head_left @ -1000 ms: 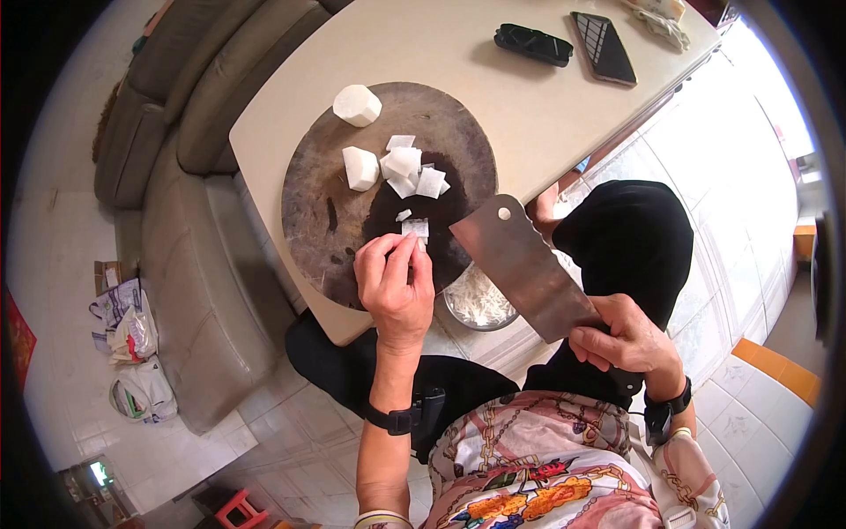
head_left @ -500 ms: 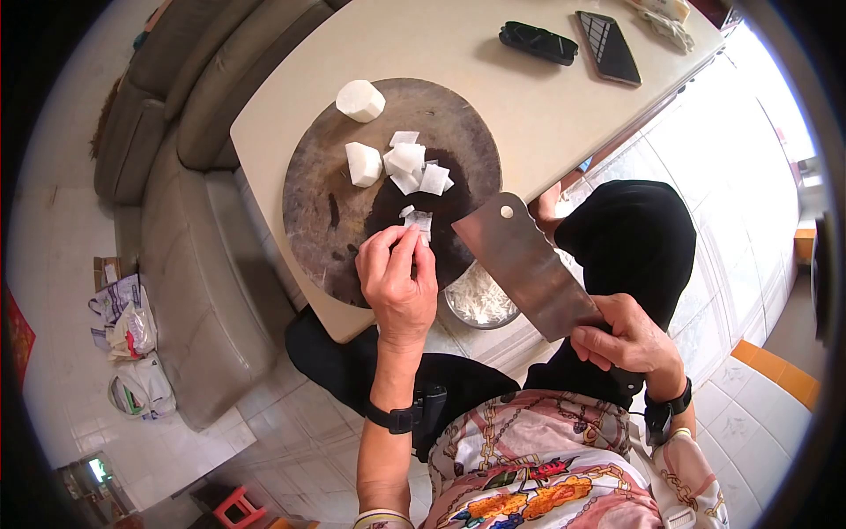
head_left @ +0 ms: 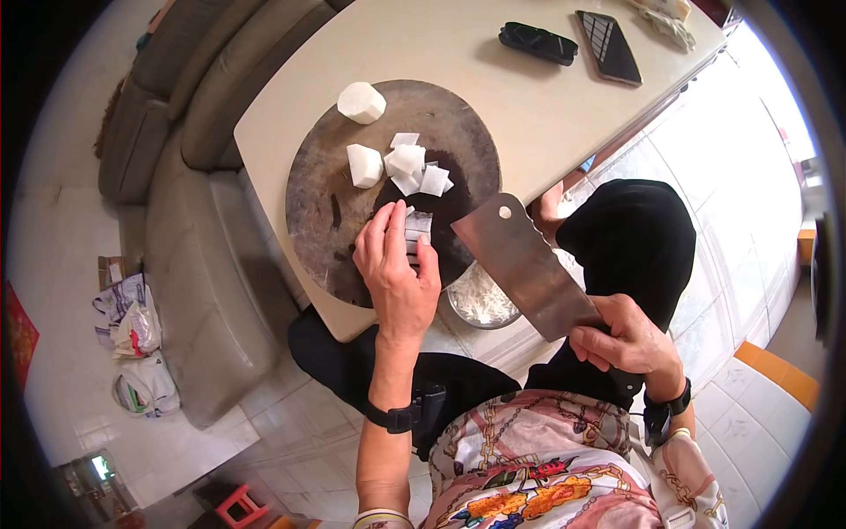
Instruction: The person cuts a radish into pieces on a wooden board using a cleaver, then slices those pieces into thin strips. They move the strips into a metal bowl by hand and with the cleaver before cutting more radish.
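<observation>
Tabletop (head_left: 423, 44) bears chopping board (head_left: 313, 203); left hand (head_left: 395, 280), part-spread, straddles white slices (head_left: 419, 224), apparently steadying them; right hand (head_left: 627, 337) grips cleaver (head_left: 524, 269) clear.

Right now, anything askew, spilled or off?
Mildly odd: the board reaches the table edge by the bowl, perhaps overhanging; no tabletop shows between them. Its dark patch may be damp. No spill or damage stands out.

Surface (head_left: 441, 44) upper ctr of frame; board (head_left: 317, 198) on its lower L end. On board: top chunk (head_left: 361, 103) upper L, lower chunk (head_left: 365, 166) beneath, slices (head_left: 408, 160) just R of it; strips (head_left: 420, 225) lower ctr by L hand (head_left: 397, 278). Bowl (head_left: 484, 327) btwn L hand & cleaver (head_left: 524, 264), in R hand (head_left: 627, 337). Upper R: case (head_left: 538, 43), phone (head_left: 609, 48).
</observation>
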The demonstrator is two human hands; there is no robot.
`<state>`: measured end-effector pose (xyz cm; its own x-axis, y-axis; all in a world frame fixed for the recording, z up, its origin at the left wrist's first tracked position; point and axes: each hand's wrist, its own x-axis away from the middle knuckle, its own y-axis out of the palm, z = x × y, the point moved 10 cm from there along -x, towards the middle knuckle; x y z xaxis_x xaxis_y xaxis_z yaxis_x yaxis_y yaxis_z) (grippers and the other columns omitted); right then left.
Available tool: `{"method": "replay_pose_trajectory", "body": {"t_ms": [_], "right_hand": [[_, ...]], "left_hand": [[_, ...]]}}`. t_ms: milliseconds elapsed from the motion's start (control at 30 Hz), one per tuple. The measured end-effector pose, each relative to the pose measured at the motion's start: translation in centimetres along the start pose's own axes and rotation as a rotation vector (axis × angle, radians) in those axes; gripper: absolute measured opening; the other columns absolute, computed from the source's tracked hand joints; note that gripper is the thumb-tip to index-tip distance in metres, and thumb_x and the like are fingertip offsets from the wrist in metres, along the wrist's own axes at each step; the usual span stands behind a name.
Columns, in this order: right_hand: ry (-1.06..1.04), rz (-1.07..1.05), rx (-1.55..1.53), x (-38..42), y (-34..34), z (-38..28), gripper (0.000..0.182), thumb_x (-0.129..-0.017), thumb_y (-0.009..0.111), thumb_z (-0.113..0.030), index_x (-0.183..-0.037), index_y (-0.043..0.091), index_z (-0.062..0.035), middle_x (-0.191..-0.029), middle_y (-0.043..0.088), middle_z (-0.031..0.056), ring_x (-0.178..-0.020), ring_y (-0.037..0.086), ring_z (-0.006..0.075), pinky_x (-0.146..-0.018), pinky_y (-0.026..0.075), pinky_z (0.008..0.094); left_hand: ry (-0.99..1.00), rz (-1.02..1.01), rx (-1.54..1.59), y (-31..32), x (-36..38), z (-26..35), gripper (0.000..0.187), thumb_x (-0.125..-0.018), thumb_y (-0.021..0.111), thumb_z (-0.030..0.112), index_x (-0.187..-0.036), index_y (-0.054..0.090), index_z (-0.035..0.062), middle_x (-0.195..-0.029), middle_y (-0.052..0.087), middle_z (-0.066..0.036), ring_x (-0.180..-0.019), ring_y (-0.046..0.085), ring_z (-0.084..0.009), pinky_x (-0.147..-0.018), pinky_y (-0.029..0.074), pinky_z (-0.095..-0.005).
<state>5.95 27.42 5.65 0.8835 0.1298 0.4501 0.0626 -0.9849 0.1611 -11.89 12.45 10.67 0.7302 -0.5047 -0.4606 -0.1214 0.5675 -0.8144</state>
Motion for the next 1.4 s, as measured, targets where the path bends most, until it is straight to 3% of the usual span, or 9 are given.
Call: {"method": "replay_pose_trajectory", "body": {"t_ms": [567, 633, 667, 733, 767, 933, 1033, 1400], "right_hand": [[-0.034, 0.065, -0.011, 0.0, 0.3, 0.0, 0.019, -0.092, 0.054, -0.012, -0.081, 0.055, 0.0032, -0.064, 0.056, 0.0007, -0.05, 0.049, 0.0054, -0.045, 0.041, 0.0231], [-0.043, 0.089, 0.114, 0.0, 0.2, -1.0, 0.018, -0.091, 0.056, -0.011, -0.082, 0.055, 0.0046, -0.059, 0.055, 0.0071, -0.046, 0.051, 0.0146, -0.045, 0.039, 0.0285], [-0.044, 0.091, 0.124, -0.2, 0.1, -1.1, 0.018, -0.091, 0.056, -0.011, -0.082, 0.055, 0.0046, -0.059, 0.055, 0.0071, -0.046, 0.051, 0.0146, -0.045, 0.039, 0.0285], [-0.308, 0.17, 0.6, -0.5, -0.3, -4.2, 0.014, -0.088, 0.058, -0.007, -0.084, 0.054, 0.0059, -0.057, 0.051, 0.0177, -0.049, 0.052, 0.0319, -0.047, 0.038, 0.0375], [-0.387, 0.206, 0.718, -0.6, 0.0, -6.6, 0.012, -0.085, 0.059, -0.004, -0.084, 0.053, 0.0064, -0.06, 0.047, 0.0245, -0.058, 0.051, 0.0431, -0.052, 0.038, 0.045], [-0.555, 0.251, 0.979, -2.5, 0.7, -11.6, 0.007, -0.076, 0.059, 0.001, -0.08, 0.054, 0.0054, -0.059, 0.052, 0.0223, -0.06, 0.055, 0.0417, -0.056, 0.044, 0.0458], [-0.683, 0.181, 1.256, -3.2, 3.1, -13.5, 0.01, -0.066, 0.059, 0.005, -0.075, 0.054, 0.0051, -0.054, 0.053, 0.0198, -0.054, 0.058, 0.0367, -0.053, 0.046, 0.0414], [-0.729, 0.153, 1.497, -5.1, 5.4, -13.8, 0.014, -0.065, 0.061, 0.001, -0.077, 0.055, 0.0063, -0.056, 0.058, 0.0161, -0.059, 0.063, 0.0342, -0.055, 0.046, 0.042]], "left_hand": [[0.044, -0.01, 0.048, -0.1, 0.2, 0.3, 0.033, -0.082, 0.063, 0.004, -0.115, 0.065, 0.0063, -0.114, 0.057, -0.01, -0.108, 0.054, -0.0281, -0.097, 0.037, -0.0423], [0.039, 0.0, 0.075, -0.4, 0.2, 0.2, 0.032, -0.081, 0.063, 0.003, -0.113, 0.066, 0.0065, -0.114, 0.057, -0.01, -0.107, 0.054, -0.0282, -0.097, 0.037, -0.0421], [0.016, 0.016, 0.109, -0.5, 0.2, 0.0, 0.03, -0.081, 0.064, 0.003, -0.11, 0.067, 0.0063, -0.114, 0.057, -0.01, -0.107, 0.054, -0.0286, -0.096, 0.038, -0.0421], [-0.006, 0.038, 0.148, -0.7, 0.1, 0.0, 0.028, -0.08, 0.065, 0.002, -0.107, 0.068, 0.0062, -0.114, 0.057, -0.01, -0.106, 0.055, -0.029, -0.095, 0.038, -0.0421], [-0.024, 0.075, 0.171, -1.0, 0.2, -0.2, 0.026, -0.079, 0.065, 0.002, -0.105, 0.068, 0.0058, -0.112, 0.058, -0.01, -0.105, 0.055, -0.0295, -0.094, 0.039, -0.0424], [0.018, 0.138, 0.133, -1.4, 0.8, -0.4, 0.023, -0.077, 0.067, 0.004, -0.1, 0.069, 0.0036, -0.105, 0.06, -0.01, -0.101, 0.056, -0.0309, -0.091, 0.041, -0.0435], [0.087, 0.126, 0.089, -1.6, 0.8, 0.6, 0.019, -0.078, 0.066, 0.005, -0.097, 0.068, 0.003, -0.102, 0.059, -0.011, -0.102, 0.055, -0.0318, -0.089, 0.04, -0.0438], [0.117, 0.099, 0.096, -1.3, 0.7, 0.9, 0.016, -0.079, 0.062, 0.004, -0.093, 0.067, -0.0003, -0.104, 0.06, -0.018, -0.096, 0.055, -0.0384, -0.085, 0.041, -0.0462]]}}
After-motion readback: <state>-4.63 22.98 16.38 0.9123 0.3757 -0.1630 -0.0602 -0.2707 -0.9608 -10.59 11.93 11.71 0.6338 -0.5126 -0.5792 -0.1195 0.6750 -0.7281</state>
